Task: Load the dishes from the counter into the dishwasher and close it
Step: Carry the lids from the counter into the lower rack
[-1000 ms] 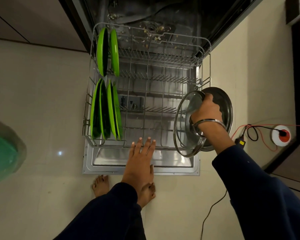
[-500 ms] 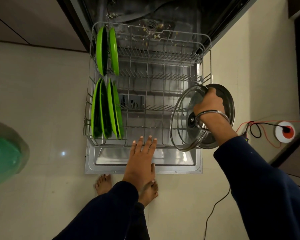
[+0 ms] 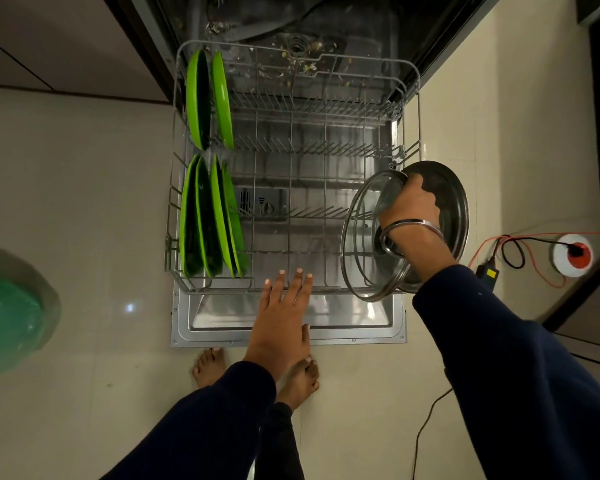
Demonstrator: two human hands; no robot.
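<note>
Glass and steel together: the right hand (image 3: 411, 206) grips two lids at once, a glass lid (image 3: 362, 237) and a metal lid (image 3: 454, 209) behind it, fingers curled over their upper rims. Both stand on edge at the right side of the lower rack (image 3: 291, 161), which is pulled out over the open dishwasher door (image 3: 361, 323). The left hand (image 3: 284, 313) is released, its fingers straight and reaching toward the rack's near rail; whether it touches the wire I cannot tell.

Green plates (image 3: 212, 216) already stand in the tines along the left side, in a near group and a far pair. The middle and right of the rack hold nothing yet.

Judging by this, the step in hand is seating the lids. Next they likely need lowering between tines so each leans upright, then letting go. Loading looks partly done; the door is not yet shut.

Compared with a second ago, the lids have shifted slightly left, further over the rack, while the left hand has stayed put.
</note>
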